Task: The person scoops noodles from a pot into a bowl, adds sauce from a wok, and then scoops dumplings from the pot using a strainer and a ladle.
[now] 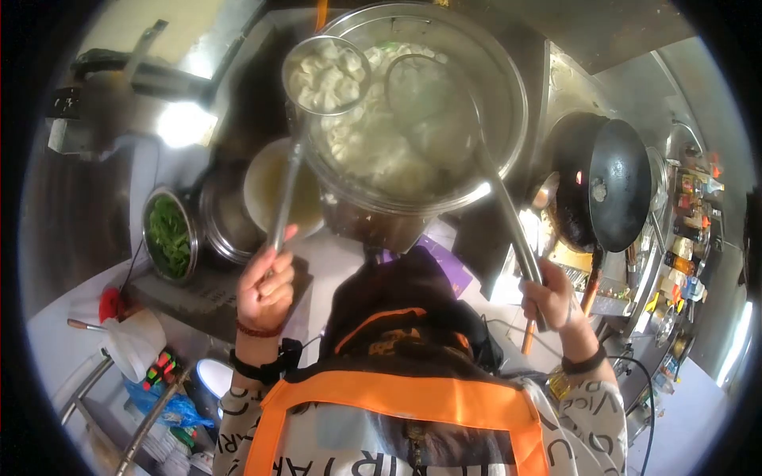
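Observation:
My left hand (266, 289) is closed around the long metal handle of a strainer ladle (290, 186). Its round bowl, over the left rim of a large steel pot (516, 131), carries a heap of pale dumplings (327, 77). In my right hand (549, 295) is the handle of a wider skimmer (512, 226), fingers wrapped round it. The skimmer's round head reaches into the pot, partly veiled by steam and cloudy liquid. More dumplings (357, 151) float in the pot around it.
Left of the pot are a bowl of cloudy liquid (274, 182), a steel pot (222, 210) and a bowl of green leaves (168, 238). On the right stand a dark wok (619, 186) and a shelf of bottles and seasonings (686, 230). A white bucket (135, 341) sits lower left.

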A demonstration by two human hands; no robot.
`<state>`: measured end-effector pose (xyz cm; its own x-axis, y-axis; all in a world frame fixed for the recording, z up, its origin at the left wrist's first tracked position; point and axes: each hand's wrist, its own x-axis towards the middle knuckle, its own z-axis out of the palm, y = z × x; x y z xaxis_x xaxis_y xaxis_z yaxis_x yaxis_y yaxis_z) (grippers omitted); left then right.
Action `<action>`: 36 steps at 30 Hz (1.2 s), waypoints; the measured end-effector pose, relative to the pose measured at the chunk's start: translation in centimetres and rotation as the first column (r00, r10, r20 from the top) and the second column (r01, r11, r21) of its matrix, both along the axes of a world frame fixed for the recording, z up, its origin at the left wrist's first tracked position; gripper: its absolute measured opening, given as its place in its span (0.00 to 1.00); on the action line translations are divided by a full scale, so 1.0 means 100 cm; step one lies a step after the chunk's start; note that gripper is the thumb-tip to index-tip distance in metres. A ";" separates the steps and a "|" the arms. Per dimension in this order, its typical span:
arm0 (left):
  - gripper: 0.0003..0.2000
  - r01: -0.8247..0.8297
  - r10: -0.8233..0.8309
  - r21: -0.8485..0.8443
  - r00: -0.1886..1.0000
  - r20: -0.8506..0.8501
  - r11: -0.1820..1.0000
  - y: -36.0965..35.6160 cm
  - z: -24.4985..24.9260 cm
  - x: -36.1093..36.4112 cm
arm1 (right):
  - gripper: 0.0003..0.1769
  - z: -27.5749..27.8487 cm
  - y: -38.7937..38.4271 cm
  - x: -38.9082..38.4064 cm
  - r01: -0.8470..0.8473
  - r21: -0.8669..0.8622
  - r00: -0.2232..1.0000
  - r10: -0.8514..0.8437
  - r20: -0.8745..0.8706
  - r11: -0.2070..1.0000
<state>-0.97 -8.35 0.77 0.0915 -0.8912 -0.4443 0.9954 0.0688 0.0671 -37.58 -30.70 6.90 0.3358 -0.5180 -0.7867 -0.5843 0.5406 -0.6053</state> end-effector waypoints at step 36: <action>0.14 0.153 -0.137 0.145 0.984 -0.113 0.978 -0.067 -0.037 -0.050 | 0.24 -0.013 0.078 -0.008 0.228 -0.134 0.946 -0.187 0.266 0.964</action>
